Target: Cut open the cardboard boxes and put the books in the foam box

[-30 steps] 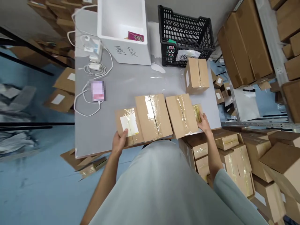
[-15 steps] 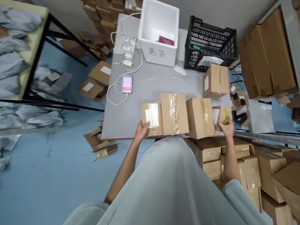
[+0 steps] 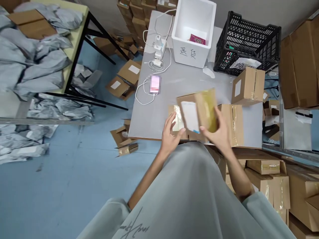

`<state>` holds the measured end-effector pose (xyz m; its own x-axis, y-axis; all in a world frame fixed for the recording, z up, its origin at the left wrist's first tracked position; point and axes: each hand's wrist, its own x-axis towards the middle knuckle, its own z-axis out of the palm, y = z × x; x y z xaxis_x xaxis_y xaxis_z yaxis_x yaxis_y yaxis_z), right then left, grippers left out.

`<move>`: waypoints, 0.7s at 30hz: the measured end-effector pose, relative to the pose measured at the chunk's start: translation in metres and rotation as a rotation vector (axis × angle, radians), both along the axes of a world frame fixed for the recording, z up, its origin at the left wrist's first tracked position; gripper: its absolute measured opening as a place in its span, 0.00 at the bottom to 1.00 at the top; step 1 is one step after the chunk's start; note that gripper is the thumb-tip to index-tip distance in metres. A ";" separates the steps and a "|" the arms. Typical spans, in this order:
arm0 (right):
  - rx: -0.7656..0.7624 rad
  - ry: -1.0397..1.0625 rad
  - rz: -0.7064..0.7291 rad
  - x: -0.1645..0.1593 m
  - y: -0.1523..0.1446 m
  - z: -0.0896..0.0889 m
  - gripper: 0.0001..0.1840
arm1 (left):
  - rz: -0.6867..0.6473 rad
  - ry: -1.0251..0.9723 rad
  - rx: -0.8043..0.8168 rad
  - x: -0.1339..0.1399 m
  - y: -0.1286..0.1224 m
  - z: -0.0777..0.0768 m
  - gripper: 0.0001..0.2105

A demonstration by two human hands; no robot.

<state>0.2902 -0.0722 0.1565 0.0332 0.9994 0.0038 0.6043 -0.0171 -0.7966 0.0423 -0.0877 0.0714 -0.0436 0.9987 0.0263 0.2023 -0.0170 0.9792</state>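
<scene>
My right hand [image 3: 220,134] grips a cardboard box [image 3: 202,111] by its right side, thumb on the front face. This box is tilted, with a white label and a strip of yellow tape, and is held above the other boxes. My left hand [image 3: 170,136] is just left of it, fingers apart, with nothing held. Behind the left fingers is a smaller taped box [image 3: 176,121] on the table, partly covered. To the right of the held box stands another taped box [image 3: 235,126]. The held box hides most of what lies behind it.
On the grey table [image 3: 147,122] are a white foam bin [image 3: 191,54], a black crate [image 3: 246,43], a box [image 3: 251,86], and a charging phone [image 3: 155,84] with cables. Grey parcels [image 3: 42,69] fill the left rack. Stacked cartons [image 3: 270,186] stand at the lower right.
My right hand has lifted the yellow-taped box from the right end of the row and brought it left, in front of the others. My left hand has let go of the leftmost box.
</scene>
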 end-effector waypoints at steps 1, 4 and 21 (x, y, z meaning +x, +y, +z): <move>-0.031 0.051 0.060 -0.028 0.005 -0.009 0.58 | 0.017 0.003 0.007 -0.004 0.000 0.005 0.42; -0.157 0.191 0.243 -0.098 0.008 -0.034 0.59 | 0.097 0.029 -0.058 -0.033 0.006 0.006 0.51; -0.588 0.605 0.422 -0.133 0.015 -0.093 0.41 | 0.191 0.062 -0.579 -0.127 0.035 -0.104 0.39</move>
<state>0.1574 -0.0569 0.0640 -0.5009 0.7651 -0.4047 0.1392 -0.3903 -0.9101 -0.0845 -0.0527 -0.0328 -0.2389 0.8260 -0.5105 0.2065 0.5569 0.8045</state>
